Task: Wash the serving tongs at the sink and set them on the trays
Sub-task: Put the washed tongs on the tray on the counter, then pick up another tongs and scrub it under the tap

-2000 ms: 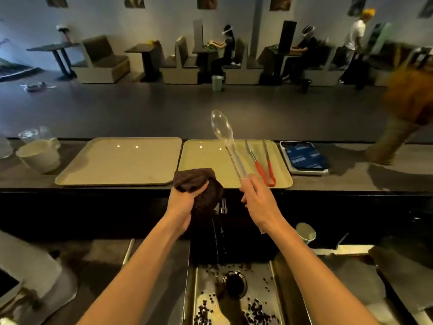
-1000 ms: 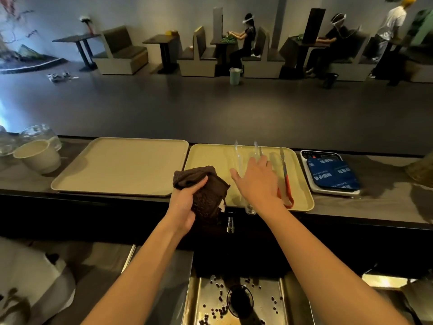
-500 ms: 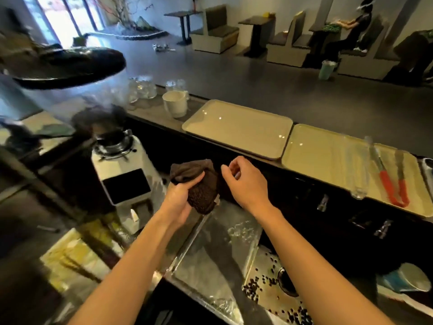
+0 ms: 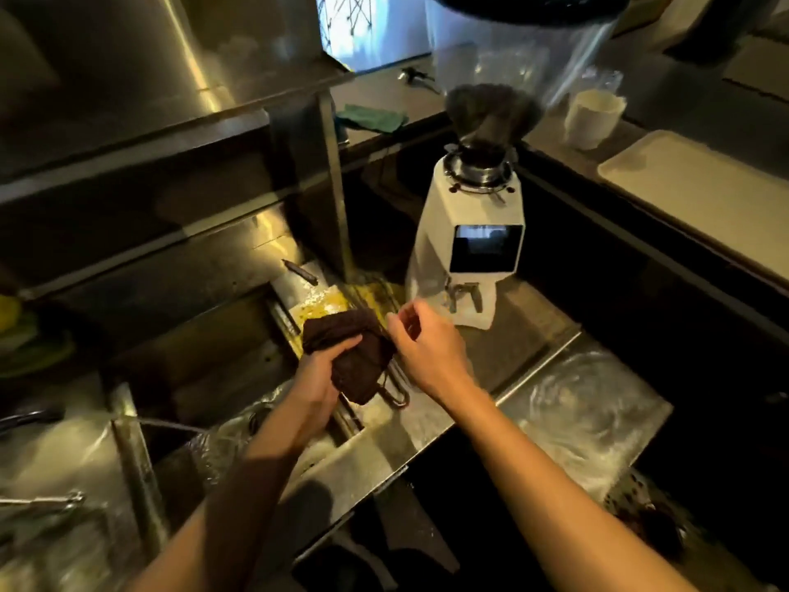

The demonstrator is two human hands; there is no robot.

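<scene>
Steel worktop (image 4: 504, 361) fills the middle of the head camera's view, wet and streaked with yellow light. Above it the left hand (image 4: 320, 373) grips a bunched dark brown cloth (image 4: 358, 356), the fingers wrapped over its top and the rest hanging down. The right hand (image 4: 431, 348) hovers just beside the cloth on its right. Its fingers are loosely curled and the thumb is near the forefinger, with nothing visible between them. A thin metal loop (image 4: 397, 395) lies on the steel under the lower edge of the cloth, between the two wrists. Whether it is the end of a pair of tongs cannot be told, and no other tongs appear in this view. One pale tray (image 4: 700, 185) rests on the higher counter at the far right, well apart from both hands and cut off by the frame edge. A white cup (image 4: 593, 117) stands near the tray's left corner. A white coffee grinder (image 4: 469, 249) with a dark screen stands upright on the worktop just behind the right hand. Part of the sink (image 4: 627, 497) shows at the lower right, beyond the right forearm. A green rag (image 4: 371, 117) lies on the far counter.
</scene>
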